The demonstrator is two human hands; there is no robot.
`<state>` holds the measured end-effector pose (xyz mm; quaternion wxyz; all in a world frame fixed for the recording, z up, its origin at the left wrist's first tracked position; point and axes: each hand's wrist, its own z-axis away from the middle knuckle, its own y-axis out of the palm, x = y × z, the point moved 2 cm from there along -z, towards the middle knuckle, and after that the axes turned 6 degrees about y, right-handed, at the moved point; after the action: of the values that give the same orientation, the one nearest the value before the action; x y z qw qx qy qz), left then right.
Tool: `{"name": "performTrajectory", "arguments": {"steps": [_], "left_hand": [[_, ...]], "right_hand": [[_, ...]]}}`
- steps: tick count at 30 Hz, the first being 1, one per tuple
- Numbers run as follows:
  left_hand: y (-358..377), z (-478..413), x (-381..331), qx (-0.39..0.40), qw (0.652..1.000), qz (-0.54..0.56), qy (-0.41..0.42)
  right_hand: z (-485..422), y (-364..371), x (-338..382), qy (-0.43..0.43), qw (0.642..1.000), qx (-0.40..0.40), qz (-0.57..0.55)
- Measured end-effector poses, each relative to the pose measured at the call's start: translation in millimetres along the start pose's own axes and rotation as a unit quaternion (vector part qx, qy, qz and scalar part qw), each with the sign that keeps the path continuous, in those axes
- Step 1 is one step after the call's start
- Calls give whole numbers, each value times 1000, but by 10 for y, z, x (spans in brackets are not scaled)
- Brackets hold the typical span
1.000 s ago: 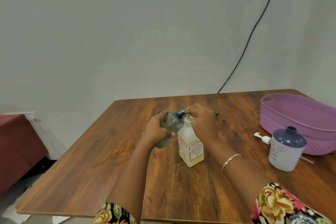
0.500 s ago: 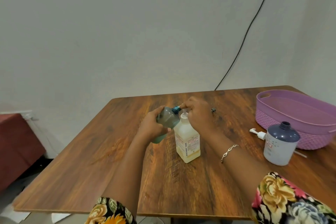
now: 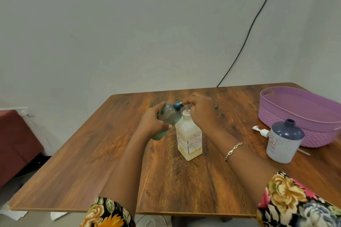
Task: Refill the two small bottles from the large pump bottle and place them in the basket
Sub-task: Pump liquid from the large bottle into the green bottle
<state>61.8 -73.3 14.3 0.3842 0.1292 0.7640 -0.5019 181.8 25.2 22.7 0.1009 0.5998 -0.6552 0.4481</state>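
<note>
— While the left hand wraps round the green bottle, where does that bottle sit, seen from the head camera?
— Off the table, tilted, with its blue neck pointing up and to the right, close to the nozzle of the large pump bottle. I cannot tell whether neck and nozzle touch, because fingers cover the spot.
— And the right hand?
— It is curled over the pump head, fingertips pinching at the nozzle end. A thin bracelet lies on that wrist.
— How does the pump bottle itself stand?
— Upright on the wood near the middle of the table, pale yellowish toward its base, with a printed label on its side.
— Where is the second small one?
— The blue-topped bottle stands upright at the right, its neck uncapped, just in front of the purple basket. A white pump cap lies on its side just left of it, near the basket's woven wall.
— What else is there?
— A small dark cap lies on the table just beyond the right hand. A black cable runs down the wall behind.
</note>
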Motion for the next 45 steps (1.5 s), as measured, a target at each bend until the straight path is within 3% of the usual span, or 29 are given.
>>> {"name": "performTrajectory", "arguments": {"steps": [6, 15, 20, 29, 35, 45], "left_hand": [[7, -26, 28, 14, 1000, -24, -5], [-30, -26, -12, 2, 1000, -3, 7], [11, -16, 48, 13, 1000, 1, -4], [-50, -29, 1, -5, 1000, -19, 2], [24, -21, 56, 2, 1000, -19, -8], [-32, -18, -5, -8, 999, -52, -2]], "right_hand": [[45, 44, -2, -24, 999, -25, 18], [-72, -48, 5, -8, 1000, 20, 18], [128, 35, -57, -45, 998, -41, 16], [-46, -39, 4, -48, 999, 9, 6], [178, 39, -88, -62, 997, -47, 17], [-58, -7, -35, -36, 999, 27, 30]]}}
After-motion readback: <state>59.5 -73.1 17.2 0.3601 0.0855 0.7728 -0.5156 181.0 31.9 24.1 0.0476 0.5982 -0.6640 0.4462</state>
